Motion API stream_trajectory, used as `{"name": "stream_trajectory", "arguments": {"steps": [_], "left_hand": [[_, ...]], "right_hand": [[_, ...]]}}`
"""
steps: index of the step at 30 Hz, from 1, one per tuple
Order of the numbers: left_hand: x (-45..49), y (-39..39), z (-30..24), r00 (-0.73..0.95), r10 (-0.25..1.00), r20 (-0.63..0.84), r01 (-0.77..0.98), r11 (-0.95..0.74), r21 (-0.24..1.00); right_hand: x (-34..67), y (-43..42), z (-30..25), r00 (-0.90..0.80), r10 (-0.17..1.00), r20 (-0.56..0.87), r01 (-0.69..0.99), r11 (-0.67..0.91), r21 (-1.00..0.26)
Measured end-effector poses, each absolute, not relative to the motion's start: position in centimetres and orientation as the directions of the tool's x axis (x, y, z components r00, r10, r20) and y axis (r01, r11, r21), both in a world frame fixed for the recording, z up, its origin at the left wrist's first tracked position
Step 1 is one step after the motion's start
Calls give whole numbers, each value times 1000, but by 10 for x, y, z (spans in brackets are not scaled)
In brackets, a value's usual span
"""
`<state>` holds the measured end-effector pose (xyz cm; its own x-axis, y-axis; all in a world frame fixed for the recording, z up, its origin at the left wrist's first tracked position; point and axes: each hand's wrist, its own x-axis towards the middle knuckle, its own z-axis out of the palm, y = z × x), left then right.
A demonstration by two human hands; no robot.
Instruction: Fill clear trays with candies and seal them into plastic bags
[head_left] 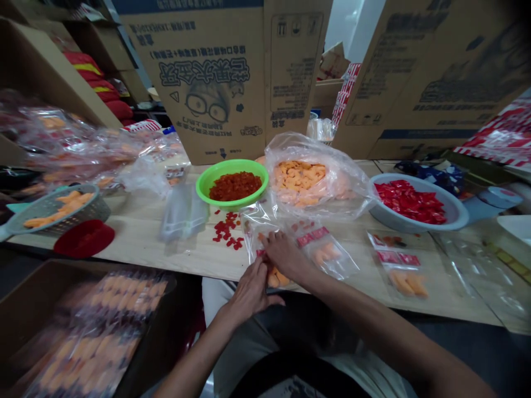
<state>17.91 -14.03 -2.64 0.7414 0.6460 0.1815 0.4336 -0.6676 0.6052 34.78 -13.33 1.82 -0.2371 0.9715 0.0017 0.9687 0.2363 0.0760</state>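
My left hand (252,288) and my right hand (288,257) meet over a clear plastic bag (253,221) at the table's front edge. Fingers of both are closed on the bag; the exact grip is partly hidden. Orange pieces (277,278) show inside it under my right hand. Just to the right lies another filled clear bag (329,251), with red sachets and orange pieces. Small red pieces (227,229) are scattered left of my hands, below a green bowl (232,185) of red-brown pieces. Behind stands an open plastic sack (305,179) of orange pieces.
A blue-grey basin (418,202) of red sachets stands right, behind a filled bag (402,265). Flat empty bags (182,210), a red dish (85,239) and a grey basket (89,204) lie left. A carton of packed bags (120,298) sits below. Cardboard boxes (224,83) line the back.
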Motion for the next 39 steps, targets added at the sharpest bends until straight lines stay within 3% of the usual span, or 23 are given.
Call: {"name": "stream_trajectory", "arguments": {"steps": [7, 14, 18, 25, 30, 33, 39], "left_hand": [[175, -144, -26, 660, 715, 231, 420, -606, 676], [180, -138, -42, 481, 786, 388, 416, -594, 688], [183, -143, -50, 475, 753, 456, 371, -641, 672], [188, -150, -42, 563, 659, 498, 275, -718, 640], [190, -145, -43, 616, 645, 453, 237, -700, 674], [190, -143, -48, 564, 673, 478, 235, -686, 688], [191, -145, -57, 422, 753, 505, 356, -650, 672]], "right_hand": [[344, -122, 22, -268, 963, 33, 956, 261, 136], [337, -127, 31, -452, 887, -93, 883, 460, 92], [343, -144, 30, -525, 843, -115, 845, 533, 48], [362, -166, 34, -439, 897, -50, 893, 429, -133], [361, -164, 26, -323, 945, -44, 940, 315, -131], [357, -165, 21, -367, 929, -36, 924, 360, -130], [347, -189, 30, -469, 881, -62, 851, 433, -298]]}}
